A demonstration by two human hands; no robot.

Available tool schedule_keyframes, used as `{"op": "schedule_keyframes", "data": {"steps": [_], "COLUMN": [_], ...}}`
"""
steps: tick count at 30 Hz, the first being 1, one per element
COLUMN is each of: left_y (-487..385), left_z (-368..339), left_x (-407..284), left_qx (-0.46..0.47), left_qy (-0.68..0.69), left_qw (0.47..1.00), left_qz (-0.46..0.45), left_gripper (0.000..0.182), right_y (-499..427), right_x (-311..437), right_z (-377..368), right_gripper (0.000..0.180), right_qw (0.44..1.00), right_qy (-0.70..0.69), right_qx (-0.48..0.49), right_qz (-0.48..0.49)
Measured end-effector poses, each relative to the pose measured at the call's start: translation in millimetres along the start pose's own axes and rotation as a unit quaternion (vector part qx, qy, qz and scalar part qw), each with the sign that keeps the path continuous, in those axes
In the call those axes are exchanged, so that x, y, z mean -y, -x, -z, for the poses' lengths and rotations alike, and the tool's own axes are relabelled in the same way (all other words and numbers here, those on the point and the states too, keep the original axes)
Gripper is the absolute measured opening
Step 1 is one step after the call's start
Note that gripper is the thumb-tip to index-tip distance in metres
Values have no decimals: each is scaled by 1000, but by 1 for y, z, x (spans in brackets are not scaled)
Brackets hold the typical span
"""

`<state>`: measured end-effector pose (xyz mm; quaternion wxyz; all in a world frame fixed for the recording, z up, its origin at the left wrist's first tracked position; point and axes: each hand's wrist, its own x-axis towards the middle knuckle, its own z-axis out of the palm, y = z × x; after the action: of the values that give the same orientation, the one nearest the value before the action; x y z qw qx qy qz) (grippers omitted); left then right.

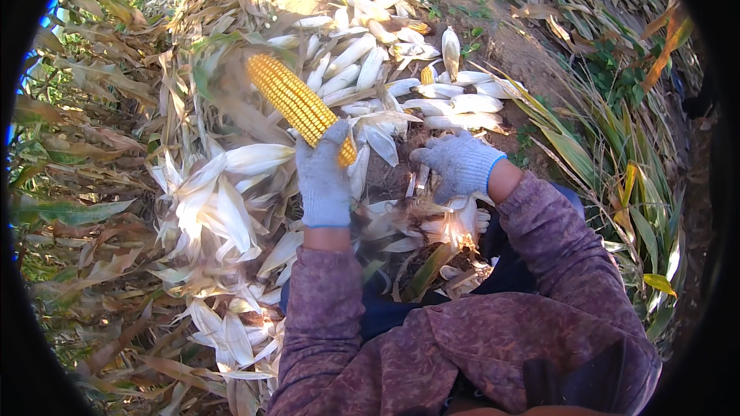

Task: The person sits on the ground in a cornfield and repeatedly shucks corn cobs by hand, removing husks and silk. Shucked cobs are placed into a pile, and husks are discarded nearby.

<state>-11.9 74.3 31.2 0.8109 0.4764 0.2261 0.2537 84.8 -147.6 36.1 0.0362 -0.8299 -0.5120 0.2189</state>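
Note:
My left hand (325, 176), in a whitish knitted glove, is closed around the lower end of a bare yellow ear of corn (289, 98), which points up and to the left. To its right is my right hand (457, 164), gloved the same way, its fingers curled downward over the husks; whether they grip anything is hidden. Pale peeled corn husks (208, 208) lie left of my left hand. Beyond both hands, several ears of corn in white husks (358, 58) are piled on the soil, a few showing yellow kernels.
Dry corn stalks and leaves (98, 156) cover the left side. Long green and brown leaves (630, 167) lie along the right. Bare brown soil (491, 29) shows at the upper right. Torn husks and brown silk (457, 225) lie close before my knees.

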Motion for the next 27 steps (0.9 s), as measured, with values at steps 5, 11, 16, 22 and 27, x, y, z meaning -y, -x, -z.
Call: {"op": "schedule_keyframes", "data": {"steps": [5, 11, 16, 22, 27], "left_y": [15, 44, 44, 16, 13], "left_z": [-17, -49, -40, -21, -15], "left_x": [-2, 11, 24, 4, -26], "left_qx": [49, 138, 151, 106, 32], "left_qy": [-110, -402, -316, -138, -10], "left_qw": [992, 904, 936, 981, 992], "left_qz": [-34, -45, -31, -88, -122], "left_gripper": [37, 52, 48, 36, 22], "right_y": [-5, -23, -29, -14, -17], "right_x": [-6, 8, -9, 29, 33], "right_z": [16, 9, -4, 4, 1], "right_gripper": [72, 67, 71, 90, 86], "right_qw": [934, 702, 726, 912, 932], "right_qy": [-303, -664, -653, -387, -332], "right_qx": [-187, -256, -211, -135, -143], "right_qz": [11, 39, -48, 20, 23]}}
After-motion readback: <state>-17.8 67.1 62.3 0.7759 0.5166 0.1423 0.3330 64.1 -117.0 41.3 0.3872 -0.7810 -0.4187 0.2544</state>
